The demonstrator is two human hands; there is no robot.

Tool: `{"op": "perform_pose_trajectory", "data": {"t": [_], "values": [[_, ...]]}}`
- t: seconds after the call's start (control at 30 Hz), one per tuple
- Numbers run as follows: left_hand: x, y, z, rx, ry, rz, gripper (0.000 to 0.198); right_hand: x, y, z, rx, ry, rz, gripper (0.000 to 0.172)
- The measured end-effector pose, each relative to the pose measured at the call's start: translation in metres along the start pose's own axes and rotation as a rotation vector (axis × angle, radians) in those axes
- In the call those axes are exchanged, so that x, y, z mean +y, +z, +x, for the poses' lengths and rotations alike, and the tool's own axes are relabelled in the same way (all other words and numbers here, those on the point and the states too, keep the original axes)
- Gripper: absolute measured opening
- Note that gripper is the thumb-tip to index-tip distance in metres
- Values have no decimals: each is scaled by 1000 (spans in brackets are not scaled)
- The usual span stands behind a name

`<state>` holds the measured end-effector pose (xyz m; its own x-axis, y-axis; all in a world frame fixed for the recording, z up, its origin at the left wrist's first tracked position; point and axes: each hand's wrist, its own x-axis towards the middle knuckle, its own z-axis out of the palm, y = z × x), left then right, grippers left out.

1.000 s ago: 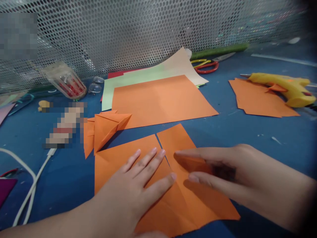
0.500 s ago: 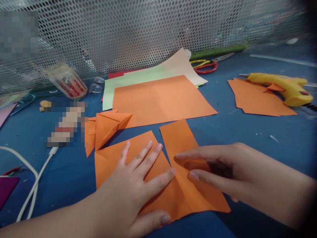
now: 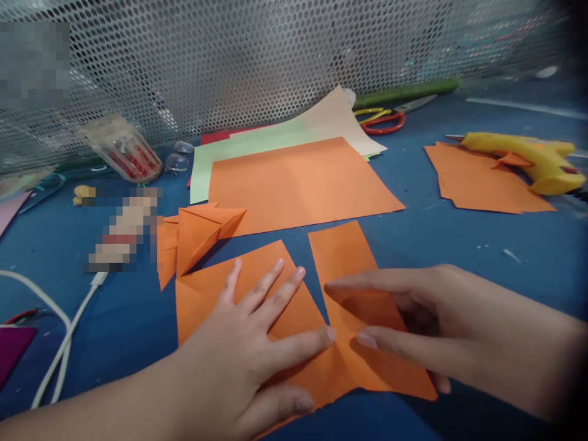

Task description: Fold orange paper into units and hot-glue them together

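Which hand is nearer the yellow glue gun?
Right. The right hand is below and to the left of the yellow glue gun in the picture; the left hand, spread on the split orange paper, is much farther left.

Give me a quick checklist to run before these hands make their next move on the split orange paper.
1. Left hand spread flat on the split orange paper, left of the gap: ok.
2. Right hand at the part right of the gap, index finger and thumb apart: ok.
3. Paper lying fully flat: not ok, creased near the gap's closed end.
4. Scissors away from the fingers: ok, at the back.
5. Glue gun switched off: cannot tell.
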<state>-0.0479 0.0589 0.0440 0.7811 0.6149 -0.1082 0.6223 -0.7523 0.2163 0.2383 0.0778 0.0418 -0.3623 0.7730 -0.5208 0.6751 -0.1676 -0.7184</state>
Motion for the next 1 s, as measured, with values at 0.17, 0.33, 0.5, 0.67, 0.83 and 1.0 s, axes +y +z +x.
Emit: {"op": "perform_pose_trajectory", "data": {"t": [0.17, 0.33, 0.5, 0.67, 0.83, 1.0], "values": [[-8, 0, 4, 27, -30, -10, 54, 8, 5, 0, 26, -30, 102, 72], [-9, 2, 4, 15, 19, -36, 49, 11, 8, 0, 104, -87, 132, 66], [-5, 5, 2, 7, 46, 1, 50, 15, 8, -3, 140, -94, 101, 57], [-9, 3, 2, -34, 59, -106, 52, 32, 10, 3, 99, -135, 104, 63], [-17, 1, 1, -51, 102, -183, 81, 24, 7, 5, 86, -108, 85, 67], [-20, 4, 1, -61, 96, -198, 92, 7, -6, 2, -23, -59, 91, 66]]}}
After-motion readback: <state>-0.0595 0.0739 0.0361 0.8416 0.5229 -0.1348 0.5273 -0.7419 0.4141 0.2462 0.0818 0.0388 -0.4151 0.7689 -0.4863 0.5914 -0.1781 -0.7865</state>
